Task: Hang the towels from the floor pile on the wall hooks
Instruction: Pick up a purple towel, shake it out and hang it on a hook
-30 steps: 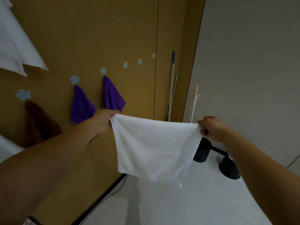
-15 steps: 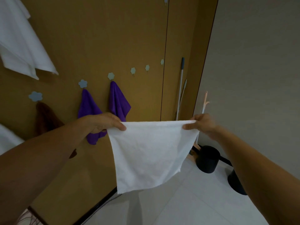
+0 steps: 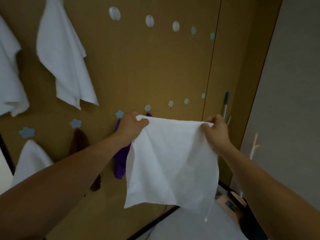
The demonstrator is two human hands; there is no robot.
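1. Compared with a second ago, the view takes in more of the wooden wall point(image 3: 155, 66), and an upper row of round hooks point(image 3: 114, 13) now shows above the lower row of flower-shaped hooks point(image 3: 170, 103).
2. The white towel point(image 3: 171, 163) is off the floor and spread in the air in front of the wall. Its top edge has risen to the level of the lower row.
3. The left hand point(image 3: 131, 126) grips the towel's upper left corner with curled fingers. The right hand point(image 3: 215, 130) pinches the upper right corner.
4. The hands stand closer together than before, so the cloth, stretched flat a second ago, now hangs in soft folds.
5. I judge this to be the lining-up step. The free hooks to the right of the purple towel point(image 3: 121, 161) look like the nearest targets.
6. Already hung are a large white towel point(image 3: 64, 54) upper left, a brown towel point(image 3: 78, 142) and another white one point(image 3: 31, 160) lower left.
7. The floor pile is out of view, so I cannot tell how much remains.
8. As for containers, a dark vessel point(image 3: 249, 219) stands on the floor at the lower right, partly behind the right forearm. Its contents cannot be made out.
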